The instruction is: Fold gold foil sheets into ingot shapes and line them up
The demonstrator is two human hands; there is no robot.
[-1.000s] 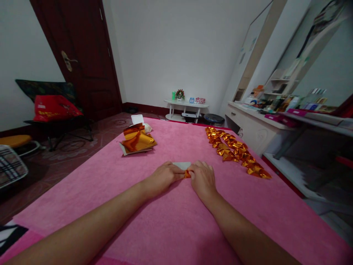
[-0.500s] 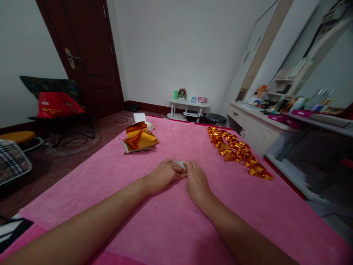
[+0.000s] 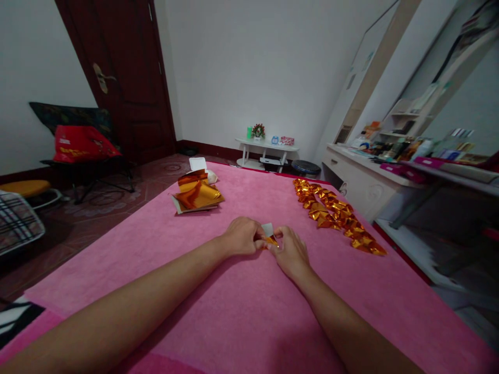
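Note:
Between my hands, just above the middle of the pink cloth [image 3: 234, 301], is a small sheet of foil paper [image 3: 267, 229], pale on one face and shiny gold on the other, partly folded. My left hand [image 3: 245, 236] pinches its left side with thumb and fingers. On the right side, my right hand [image 3: 290, 250] grips the same paper, its thumb near the gold part. Fingers cover much of the paper. A stack of gold foil sheets [image 3: 198, 196] lies farther off to the left. Folded gold foil pieces [image 3: 327, 214] lie in rows on the right.
A white lidded box [image 3: 197, 164] and a pale round item [image 3: 211, 177] sit behind the foil stack. A dresser [image 3: 362, 174] crowded with bottles stands along the right. Beyond the cloth are a low white table [image 3: 268, 144] and a dark round stool [image 3: 306, 167].
Both hands have shifted slightly right and moved a little apart. The paper has been lifted or turned, and its gold face now shows between my fingers.

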